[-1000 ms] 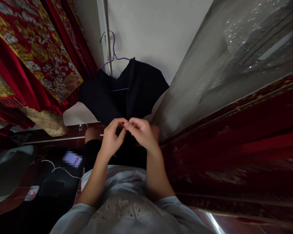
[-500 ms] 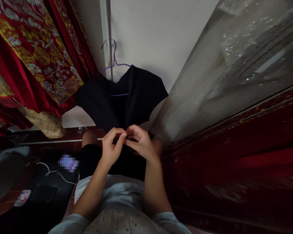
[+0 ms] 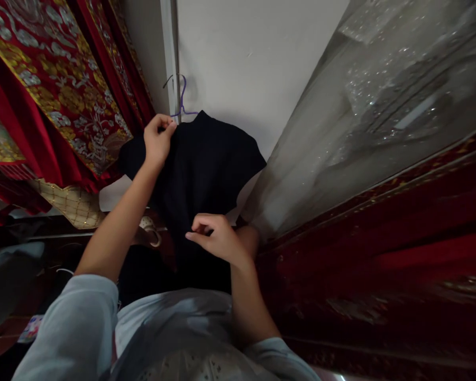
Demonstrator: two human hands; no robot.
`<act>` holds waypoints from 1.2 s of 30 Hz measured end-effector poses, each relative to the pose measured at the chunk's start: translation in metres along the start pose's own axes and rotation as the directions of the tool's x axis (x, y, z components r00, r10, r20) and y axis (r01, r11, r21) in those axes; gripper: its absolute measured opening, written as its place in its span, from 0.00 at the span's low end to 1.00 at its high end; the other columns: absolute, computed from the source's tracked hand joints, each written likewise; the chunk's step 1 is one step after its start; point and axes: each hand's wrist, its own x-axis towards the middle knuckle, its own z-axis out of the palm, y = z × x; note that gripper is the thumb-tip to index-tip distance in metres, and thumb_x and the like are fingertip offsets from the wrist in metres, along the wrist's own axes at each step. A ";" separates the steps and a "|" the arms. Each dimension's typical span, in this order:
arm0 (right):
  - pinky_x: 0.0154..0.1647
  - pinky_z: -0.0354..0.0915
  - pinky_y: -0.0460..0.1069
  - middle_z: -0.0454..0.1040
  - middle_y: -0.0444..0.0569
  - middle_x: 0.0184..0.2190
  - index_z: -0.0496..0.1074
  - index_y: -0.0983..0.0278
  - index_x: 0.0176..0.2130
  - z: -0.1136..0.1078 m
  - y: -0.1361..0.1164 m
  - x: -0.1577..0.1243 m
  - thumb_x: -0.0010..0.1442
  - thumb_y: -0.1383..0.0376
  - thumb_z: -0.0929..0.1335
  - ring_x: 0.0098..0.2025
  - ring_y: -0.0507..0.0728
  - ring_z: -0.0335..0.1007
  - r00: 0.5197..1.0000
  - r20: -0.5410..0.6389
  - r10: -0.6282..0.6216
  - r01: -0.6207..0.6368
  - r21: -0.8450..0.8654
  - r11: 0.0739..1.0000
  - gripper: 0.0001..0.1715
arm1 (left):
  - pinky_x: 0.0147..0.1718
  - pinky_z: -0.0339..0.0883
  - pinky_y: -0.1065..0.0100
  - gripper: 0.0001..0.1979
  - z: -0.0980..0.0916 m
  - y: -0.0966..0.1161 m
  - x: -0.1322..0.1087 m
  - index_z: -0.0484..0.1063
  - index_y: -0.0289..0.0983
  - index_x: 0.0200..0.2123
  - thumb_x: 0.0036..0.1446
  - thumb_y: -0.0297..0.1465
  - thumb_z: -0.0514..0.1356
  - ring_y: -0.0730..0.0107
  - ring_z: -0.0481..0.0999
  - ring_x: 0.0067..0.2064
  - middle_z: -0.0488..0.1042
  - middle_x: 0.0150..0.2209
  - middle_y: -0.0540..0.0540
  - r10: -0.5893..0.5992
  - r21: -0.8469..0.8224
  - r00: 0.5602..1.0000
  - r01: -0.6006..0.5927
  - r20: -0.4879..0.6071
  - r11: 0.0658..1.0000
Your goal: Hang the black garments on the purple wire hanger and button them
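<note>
A black garment [image 3: 206, 169] hangs on a purple hanger [image 3: 181, 100] against a white wall. My left hand [image 3: 157, 138] is raised to the garment's upper left shoulder, close to the hanger hook, and its fingers are closed on the black cloth there. My right hand [image 3: 213, 236] stays lower, at the garment's front near its bottom part, with the fingers curled in a pinch against the cloth. What the pinch holds is too small to make out.
Red and gold embroidered cloth [image 3: 63, 90] hangs at the left. A clear, glittery plastic cover [image 3: 360, 106] over dark red fabric [image 3: 381, 254] fills the right side. A cream woven bag [image 3: 77, 206] sits low on the left.
My left hand has left the right hand and risen to the garment's shoulder by the hanger. The garment's open front now lies closed. The right hand has hardly moved.
</note>
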 end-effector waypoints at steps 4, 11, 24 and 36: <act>0.31 0.62 0.46 0.71 0.43 0.26 0.69 0.64 0.27 0.018 0.008 0.010 0.59 0.61 0.74 0.29 0.51 0.67 0.989 0.144 0.035 -0.043 0.053 0.998 0.14 | 0.48 0.70 0.57 0.15 -0.005 0.001 0.005 0.72 0.38 0.35 0.65 0.43 0.66 0.61 0.75 0.40 0.71 0.33 0.46 0.118 0.051 0.989 -0.123 0.087 0.991; 0.34 0.71 0.49 0.74 0.45 0.28 0.75 0.62 0.42 0.003 -0.020 0.034 0.63 0.48 0.71 0.30 0.53 0.73 0.961 -0.277 -0.024 0.105 0.279 0.954 0.20 | 0.52 0.70 0.52 0.17 -0.037 0.053 -0.024 0.72 0.41 0.40 0.72 0.47 0.57 0.56 0.77 0.48 0.70 0.39 0.43 0.328 0.118 0.861 -0.400 0.388 0.909; 0.42 0.73 0.51 0.69 0.46 0.31 0.72 0.61 0.38 -0.042 -0.001 0.172 0.69 0.47 0.69 0.38 0.55 0.71 0.871 -0.220 -0.440 0.383 -0.257 0.887 0.20 | 0.52 0.70 0.54 0.13 -0.045 0.042 -0.027 0.71 0.41 0.41 0.71 0.44 0.59 0.55 0.78 0.51 0.71 0.41 0.44 0.260 0.097 0.886 -0.319 0.383 0.943; 0.43 0.72 0.52 0.67 0.46 0.33 0.70 0.62 0.39 -0.029 0.016 0.177 0.73 0.49 0.64 0.41 0.55 0.71 0.768 -0.395 -0.504 0.394 -0.329 0.858 0.20 | 0.51 0.70 0.55 0.13 -0.027 0.037 -0.043 0.70 0.39 0.38 0.69 0.42 0.62 0.53 0.78 0.51 0.71 0.37 0.45 0.185 0.113 0.944 -0.223 0.272 0.968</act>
